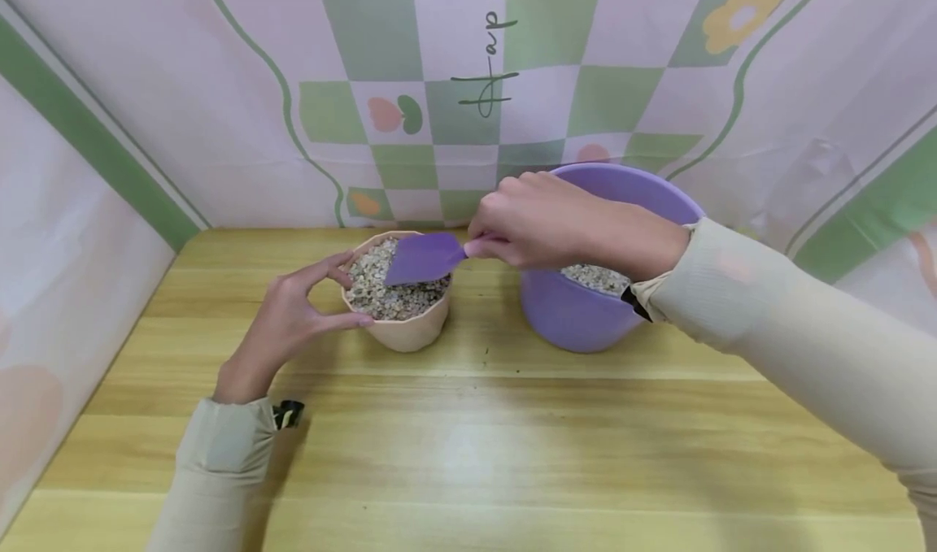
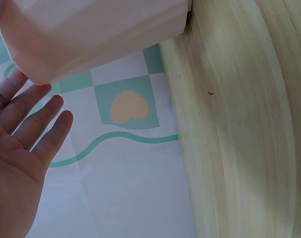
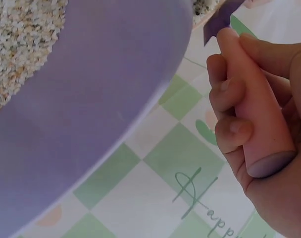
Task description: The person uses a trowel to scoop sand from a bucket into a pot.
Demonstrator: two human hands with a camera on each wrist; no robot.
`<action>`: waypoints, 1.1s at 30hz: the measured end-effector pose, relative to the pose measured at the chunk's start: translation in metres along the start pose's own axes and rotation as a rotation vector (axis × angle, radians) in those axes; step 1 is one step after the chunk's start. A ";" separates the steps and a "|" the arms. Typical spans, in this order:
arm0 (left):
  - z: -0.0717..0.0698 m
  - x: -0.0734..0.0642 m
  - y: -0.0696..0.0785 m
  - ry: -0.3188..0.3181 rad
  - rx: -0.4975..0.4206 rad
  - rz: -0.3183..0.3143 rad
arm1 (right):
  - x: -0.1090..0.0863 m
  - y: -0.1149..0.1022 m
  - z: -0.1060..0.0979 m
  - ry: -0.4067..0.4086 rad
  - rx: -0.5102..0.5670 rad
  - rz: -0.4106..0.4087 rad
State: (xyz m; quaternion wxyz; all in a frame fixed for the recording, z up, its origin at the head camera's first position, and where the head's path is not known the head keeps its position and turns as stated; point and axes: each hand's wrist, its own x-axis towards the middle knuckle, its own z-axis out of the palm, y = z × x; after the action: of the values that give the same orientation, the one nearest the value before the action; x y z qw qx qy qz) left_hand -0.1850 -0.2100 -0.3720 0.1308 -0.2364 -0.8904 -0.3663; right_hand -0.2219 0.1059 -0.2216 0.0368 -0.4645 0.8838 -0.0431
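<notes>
A peach faceted flowerpot (image 1: 410, 335) stands on the wooden table, filled nearly to its rim with small pale gravel (image 1: 373, 292). My left hand (image 1: 281, 324) holds the pot's left side, thumb at the near rim and index finger at the far rim. In the left wrist view, its other fingers (image 2: 54, 131) spread below the pot. My right hand (image 1: 538, 223) grips the pink handle (image 3: 262, 114) of a small trowel. The trowel's purple blade (image 1: 427, 259) is over the gravel in the pot; whether it touches the gravel, I cannot tell.
Right of the pot stands a large purple bucket (image 1: 571, 316) with more gravel (image 3: 22, 44) inside, partly under my right forearm. A few dark specks lie on the wooden tabletop (image 1: 468, 446). A green-and-white checked cloth (image 1: 461, 162) hangs behind the table.
</notes>
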 end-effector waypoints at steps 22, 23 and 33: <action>0.001 -0.001 -0.001 0.004 -0.002 0.002 | 0.021 -0.005 0.008 -0.090 -0.003 0.124; 0.001 -0.001 -0.001 0.003 -0.002 0.001 | 0.021 -0.005 0.008 -0.094 -0.007 0.130; 0.001 -0.002 0.000 0.001 -0.007 -0.009 | 0.019 -0.015 0.006 -0.077 -0.018 0.130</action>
State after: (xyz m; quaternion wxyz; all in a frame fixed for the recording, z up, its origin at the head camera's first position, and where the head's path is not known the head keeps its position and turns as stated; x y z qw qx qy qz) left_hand -0.1833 -0.2100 -0.3729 0.1284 -0.2325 -0.8902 -0.3702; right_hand -0.2200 0.0810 -0.2262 0.0692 -0.4080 0.9102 -0.0148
